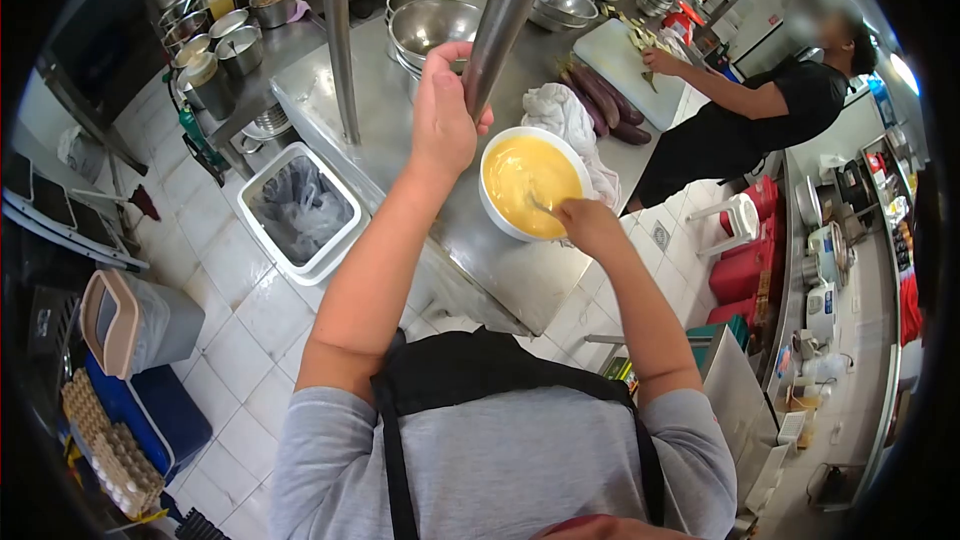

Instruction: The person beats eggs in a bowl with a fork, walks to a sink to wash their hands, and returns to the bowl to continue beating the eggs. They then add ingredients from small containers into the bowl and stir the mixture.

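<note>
A white bowl of thick yellow mixture stands near the corner of the steel table. My right hand is closed on the handle of a metal utensil; its head is in the mixture, so its exact kind is hidden. My left hand wraps round a slanted steel post above the table. Right behind the bowl lies a crumpled white cloth. Steel mixing bowls sit beyond my left hand.
Several eggplants lie beside a cutting board, where another person handles cut pieces. A lined white bin stands on the floor to the left. Pots crowd the back-left counter. Egg trays rest at lower left.
</note>
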The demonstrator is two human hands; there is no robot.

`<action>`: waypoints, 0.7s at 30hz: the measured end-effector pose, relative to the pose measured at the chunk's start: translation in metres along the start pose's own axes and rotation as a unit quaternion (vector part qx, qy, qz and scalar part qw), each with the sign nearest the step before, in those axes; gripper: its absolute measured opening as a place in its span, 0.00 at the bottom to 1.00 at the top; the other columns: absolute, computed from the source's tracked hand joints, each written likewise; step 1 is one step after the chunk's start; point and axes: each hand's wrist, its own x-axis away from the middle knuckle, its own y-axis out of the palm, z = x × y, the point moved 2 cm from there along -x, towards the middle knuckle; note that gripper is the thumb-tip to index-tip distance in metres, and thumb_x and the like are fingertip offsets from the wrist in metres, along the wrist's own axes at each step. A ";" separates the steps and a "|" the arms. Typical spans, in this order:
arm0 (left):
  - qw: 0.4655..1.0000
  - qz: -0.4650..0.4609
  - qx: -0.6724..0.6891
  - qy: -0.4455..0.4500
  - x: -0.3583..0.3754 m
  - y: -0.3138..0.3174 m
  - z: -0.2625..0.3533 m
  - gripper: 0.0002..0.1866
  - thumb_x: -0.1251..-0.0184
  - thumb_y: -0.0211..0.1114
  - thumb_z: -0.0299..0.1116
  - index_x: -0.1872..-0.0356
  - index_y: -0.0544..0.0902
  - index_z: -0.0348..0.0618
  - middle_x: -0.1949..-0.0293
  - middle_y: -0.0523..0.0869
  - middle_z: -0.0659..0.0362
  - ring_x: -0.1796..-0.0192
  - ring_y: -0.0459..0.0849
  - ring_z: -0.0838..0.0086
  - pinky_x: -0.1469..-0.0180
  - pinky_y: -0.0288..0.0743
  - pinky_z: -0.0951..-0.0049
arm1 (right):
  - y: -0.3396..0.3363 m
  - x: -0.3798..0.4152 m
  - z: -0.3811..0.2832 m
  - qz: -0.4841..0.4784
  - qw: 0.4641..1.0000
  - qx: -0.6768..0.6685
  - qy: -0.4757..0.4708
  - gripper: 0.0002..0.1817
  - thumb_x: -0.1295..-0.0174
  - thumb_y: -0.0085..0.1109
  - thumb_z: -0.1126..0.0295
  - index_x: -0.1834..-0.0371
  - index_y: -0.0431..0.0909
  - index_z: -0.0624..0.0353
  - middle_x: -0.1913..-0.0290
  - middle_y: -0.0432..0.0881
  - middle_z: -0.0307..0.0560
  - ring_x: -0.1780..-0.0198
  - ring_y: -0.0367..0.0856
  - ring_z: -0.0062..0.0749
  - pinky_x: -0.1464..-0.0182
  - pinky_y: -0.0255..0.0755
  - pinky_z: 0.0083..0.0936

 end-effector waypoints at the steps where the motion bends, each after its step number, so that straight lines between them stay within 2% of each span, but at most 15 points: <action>1: 1.000 0.004 -0.005 0.001 0.001 0.000 0.001 0.34 0.40 0.34 0.62 0.55 0.63 0.37 0.82 0.69 0.63 0.83 0.67 0.84 0.82 0.60 0.84 | -0.016 0.009 0.002 -0.015 0.999 0.033 0.005 0.09 0.48 0.47 0.67 0.71 0.77 0.54 0.70 0.79 0.47 0.66 0.78 0.39 0.63 0.70 0.34; 3: 1.000 0.013 -0.003 -0.002 0.002 0.001 0.000 0.33 0.40 0.34 0.62 0.54 0.63 0.37 0.82 0.69 0.63 0.83 0.67 0.84 0.82 0.61 0.84 | -0.033 0.013 0.012 -0.023 0.995 0.092 0.034 0.09 0.47 0.47 0.66 0.73 0.77 0.54 0.69 0.79 0.46 0.64 0.78 0.37 0.63 0.71 0.32; 4: 1.000 0.012 0.003 -0.007 0.002 0.001 -0.001 0.33 0.40 0.34 0.62 0.54 0.63 0.37 0.82 0.69 0.63 0.83 0.67 0.84 0.82 0.61 0.84 | -0.035 0.004 0.007 -0.051 0.984 0.159 0.057 0.10 0.47 0.45 0.64 0.73 0.77 0.53 0.68 0.80 0.45 0.64 0.78 0.38 0.63 0.70 0.34; 6: 1.000 0.007 0.011 -0.008 0.004 0.002 -0.002 0.33 0.40 0.34 0.62 0.55 0.64 0.38 0.82 0.69 0.63 0.83 0.67 0.84 0.81 0.61 0.84 | -0.017 -0.004 -0.006 0.015 0.990 0.127 0.065 0.12 0.46 0.43 0.62 0.72 0.76 0.53 0.69 0.79 0.47 0.66 0.78 0.41 0.65 0.70 0.36; 9: 1.000 -0.003 0.000 0.001 -0.001 0.000 0.000 0.35 0.42 0.34 0.64 0.54 0.64 0.38 0.83 0.69 0.63 0.84 0.67 0.84 0.82 0.61 0.84 | -0.016 0.006 -0.016 -0.051 0.997 0.052 -0.025 0.12 0.45 0.42 0.63 0.72 0.75 0.54 0.71 0.79 0.49 0.68 0.78 0.43 0.68 0.70 0.38; 12: 1.000 0.003 -0.020 -0.014 0.005 0.001 -0.002 0.38 0.46 0.33 0.69 0.53 0.63 0.40 0.84 0.69 0.63 0.85 0.66 0.82 0.83 0.61 0.83 | -0.017 -0.008 0.004 -0.033 0.992 0.099 0.068 0.12 0.44 0.42 0.63 0.70 0.75 0.55 0.69 0.79 0.49 0.66 0.78 0.40 0.66 0.70 0.37; 13: 1.000 0.007 -0.018 -0.016 0.006 0.002 -0.002 0.38 0.46 0.33 0.69 0.53 0.63 0.40 0.84 0.69 0.63 0.85 0.66 0.83 0.83 0.60 0.83 | -0.010 -0.008 -0.001 0.022 0.994 0.079 0.068 0.12 0.44 0.41 0.63 0.70 0.76 0.53 0.71 0.79 0.49 0.66 0.78 0.43 0.64 0.70 0.37; 16: 1.000 0.002 -0.020 -0.007 0.000 0.001 0.000 0.38 0.46 0.33 0.69 0.53 0.63 0.40 0.84 0.69 0.63 0.85 0.66 0.83 0.83 0.60 0.83 | -0.014 0.001 -0.022 -0.073 0.992 0.093 -0.041 0.12 0.44 0.41 0.62 0.70 0.76 0.51 0.70 0.79 0.48 0.65 0.78 0.40 0.63 0.70 0.37; 17: 1.000 -0.005 -0.021 -0.007 0.001 0.001 0.000 0.38 0.46 0.33 0.69 0.53 0.63 0.40 0.84 0.69 0.63 0.84 0.66 0.83 0.83 0.60 0.83 | -0.021 0.002 -0.010 -0.055 0.989 0.114 -0.070 0.12 0.44 0.41 0.62 0.71 0.77 0.50 0.68 0.79 0.46 0.64 0.78 0.38 0.63 0.70 0.37; 18: 1.000 0.001 -0.008 -0.006 0.001 0.000 -0.001 0.36 0.43 0.34 0.66 0.53 0.63 0.39 0.83 0.69 0.63 0.84 0.67 0.83 0.82 0.61 0.83 | -0.030 -0.004 -0.001 -0.101 0.987 0.124 -0.017 0.12 0.44 0.41 0.62 0.69 0.77 0.49 0.67 0.79 0.46 0.64 0.79 0.37 0.64 0.71 0.36; 20: 1.000 0.014 0.021 -0.004 0.003 0.002 -0.004 0.33 0.39 0.34 0.61 0.55 0.64 0.37 0.82 0.69 0.63 0.83 0.67 0.83 0.81 0.61 0.84 | -0.018 -0.012 0.003 -0.061 0.981 0.162 0.088 0.12 0.45 0.41 0.63 0.67 0.77 0.49 0.66 0.79 0.47 0.64 0.79 0.38 0.65 0.71 0.35; 21: 1.000 0.008 0.016 -0.004 0.003 0.003 -0.003 0.33 0.39 0.34 0.61 0.55 0.64 0.37 0.82 0.69 0.63 0.83 0.67 0.83 0.81 0.61 0.84 | 0.001 -0.009 0.002 -0.044 0.987 0.149 0.041 0.13 0.44 0.41 0.63 0.66 0.77 0.49 0.66 0.79 0.48 0.64 0.79 0.38 0.66 0.71 0.35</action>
